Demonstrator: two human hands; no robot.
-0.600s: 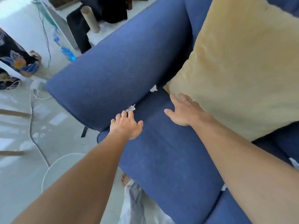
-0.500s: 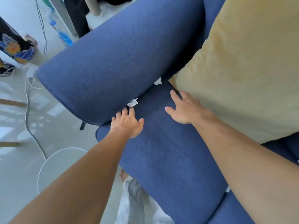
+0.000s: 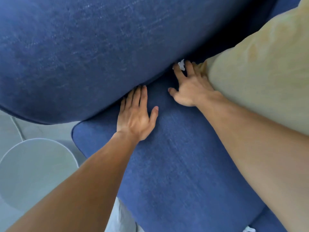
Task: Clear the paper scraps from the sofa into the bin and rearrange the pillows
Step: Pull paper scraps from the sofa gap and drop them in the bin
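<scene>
A small, white, crumpled scrap (image 3: 182, 65) sits in the sofa (image 3: 167, 164) crease. The spread right hand (image 3: 190, 87) touches it; the left hand (image 3: 135, 116) lies flat.

paper scrap (image 3: 181, 64): white, crumpled, lodged in crease between sofa armrest (image 3: 83, 56) and seat cushion (image 3: 175, 164) | pillow (image 3: 259, 72): pale yellow, leaning on seat cushion, corner just beside scrap

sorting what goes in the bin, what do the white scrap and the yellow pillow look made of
White scrap: likely thin paper or tissue, matte, crumpled into ragged folds. Yellow pillow: seemingly soft plush fabric, matte, with a faintly mottled nap.
</scene>
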